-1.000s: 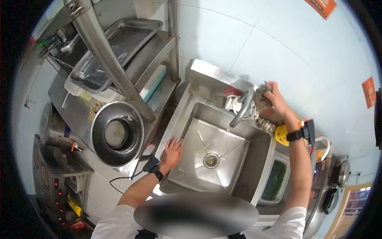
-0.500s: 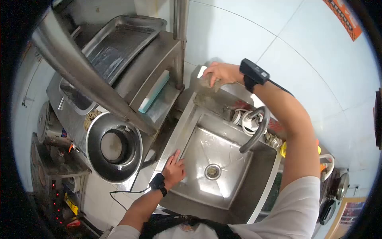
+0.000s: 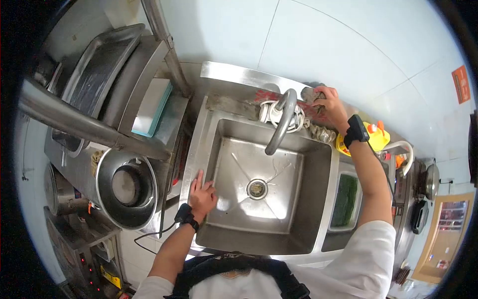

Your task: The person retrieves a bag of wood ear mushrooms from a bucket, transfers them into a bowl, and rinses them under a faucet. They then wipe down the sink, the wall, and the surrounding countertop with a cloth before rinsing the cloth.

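Observation:
The stainless steel sink point(image 3: 318, 209) lies in front of me, with its drain point(image 3: 257, 189) in the middle of the basin. My left hand point(image 3: 201, 198) rests open on the left rim, fingers stretched out. Behind the curved faucet point(image 3: 283, 124), my right hand point(image 3: 330, 105) closes on a grey-brown scrubber point(image 3: 309, 94) that looks like steel wool. It is at the back ledge, against the upright splashback; the fingers partly cover it. Below that hand, a coiled white hose or cable point(image 3: 271, 113) and several shiny scourers point(image 3: 322, 133) sit on the ledge.
A large metal bowl point(image 3: 102, 184) with a dark pan inside stands at left. Above it are a metal tray point(image 3: 102, 70) and a teal-and-white box point(image 3: 152, 107) on a shelf. A yellow bottle point(image 3: 379, 137) and a container with green contents point(image 3: 344, 199) are at right.
My right hand has moved right along the back ledge with the scrubber, from the left corner to beyond the faucet. The view has shifted; my left hand stays on the rim.

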Motion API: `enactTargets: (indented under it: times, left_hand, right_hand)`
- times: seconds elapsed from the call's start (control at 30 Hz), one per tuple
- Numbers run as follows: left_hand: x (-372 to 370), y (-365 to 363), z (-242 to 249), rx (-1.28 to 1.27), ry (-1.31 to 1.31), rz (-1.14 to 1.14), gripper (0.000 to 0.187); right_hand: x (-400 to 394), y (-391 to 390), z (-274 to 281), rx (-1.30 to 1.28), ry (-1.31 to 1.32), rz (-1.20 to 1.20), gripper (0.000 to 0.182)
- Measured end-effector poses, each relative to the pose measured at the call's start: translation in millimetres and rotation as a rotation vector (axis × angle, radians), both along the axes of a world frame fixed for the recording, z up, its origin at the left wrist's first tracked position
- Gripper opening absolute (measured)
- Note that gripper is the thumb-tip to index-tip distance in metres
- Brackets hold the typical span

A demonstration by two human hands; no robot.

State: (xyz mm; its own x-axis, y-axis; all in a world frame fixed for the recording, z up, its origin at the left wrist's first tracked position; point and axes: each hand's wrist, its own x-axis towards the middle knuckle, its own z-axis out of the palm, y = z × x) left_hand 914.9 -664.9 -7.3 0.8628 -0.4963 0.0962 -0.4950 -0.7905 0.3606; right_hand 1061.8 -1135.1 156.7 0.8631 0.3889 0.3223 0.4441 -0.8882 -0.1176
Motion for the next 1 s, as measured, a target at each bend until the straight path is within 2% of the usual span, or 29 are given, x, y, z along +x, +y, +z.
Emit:
enactTargets:
  times: [0.07, 0.13, 0.23, 0.27, 0.33, 0.4, 0.47, 0.5, 0.53, 0.57, 0.63, 0.67, 0.7, 0.73, 0.8, 0.83, 0.87, 0.9, 0.93, 1.0]
  left_hand:
    - [0, 2, 0, -0.010, 0.034, -0.009, 0.013]
    - [-1, 2, 1, -0.030, 0.074, -0.011, 0.014]
    - [-2, 2, -3, -0.041, 0.016, -0.005, 0.012]
    - [-3, 4, -5, -0.036, 0.008, -0.018, 0.012]
    - [1, 2, -5, -0.047, -0.035, 0.023, 0.012]
    - [-1, 7, -2, 0.009, -0.028, -0.038, 0.014]
    - [-1, 9, -6, -0.009, -0.043, -0.010, 0.016]
    - [-1, 9, -7, -0.036, -0.054, -0.013, 0.016]
    - [-1, 9, -9, -0.061, -0.062, -0.020, 0.016]
    - [0, 10, -9, -0.026, -0.078, -0.039, 0.016]
    - [-1, 11, -10, -0.012, -0.062, -0.037, 0.016]
    - [1, 12, -9, 0.001, -0.045, -0.046, 0.015]
    - [0, 12, -2, 0.067, -0.004, -0.056, 0.018]
    - [2, 13, -2, 0.071, -0.020, -0.047, 0.018]
    - [2, 13, -3, 0.032, -0.014, -0.066, 0.021]
    - [2, 12, 4, 0.054, 0.027, -0.054, 0.023]
    - [0, 12, 0, 0.060, 0.023, -0.059, 0.023]
    - [-2, 12, -6, 0.048, 0.013, -0.050, 0.023]
    - [0, 12, -9, 0.035, -0.005, -0.037, 0.022]
    - [3, 12, 0, 0.107, 0.003, -0.046, 0.023]
  right_hand:
    - [-18, -6, -8, -0.001, -0.034, -0.057, 0.029]
    - [-38, -15, -22, -0.096, -0.030, -0.259, 0.028]
    - [-83, -44, -45, -0.291, 0.309, -0.416, 0.028]
    - [-88, -63, -58, -0.239, 0.363, -0.464, 0.029]
    - [-80, -39, -14, -0.017, 0.141, -0.337, 0.036]
    - [-26, -29, 31, 0.052, -0.099, -0.201, 0.036]
    - [20, 43, 136, 0.076, -0.312, 0.017, 0.036]
    - [42, 72, 177, 0.066, -0.425, 0.040, 0.038]
    - [67, 97, 208, -0.041, -0.625, 0.066, 0.043]
    - [85, 132, 234, -0.031, -0.765, 0.062, 0.047]
    - [149, 175, 252, 0.027, -0.883, 0.165, 0.046]
    - [182, 192, 246, -0.075, -0.983, 0.072, 0.049]
    - [194, 216, 233, -0.163, -1.014, -0.089, 0.054]
    - [200, 238, 222, -0.163, -0.988, -0.141, 0.055]
    - [216, 265, 192, -0.196, -0.784, 0.110, 0.048]
    - [223, 278, 171, -0.199, -0.586, 0.197, 0.046]
    - [217, 286, 140, -0.327, -0.562, 0.231, 0.042]
    - [203, 290, 123, -0.311, -0.450, 0.311, 0.040]
    - [229, 282, 62, -0.323, -0.351, 0.272, 0.034]
    - [238, 252, 3, -0.444, -0.104, 0.322, 0.023]
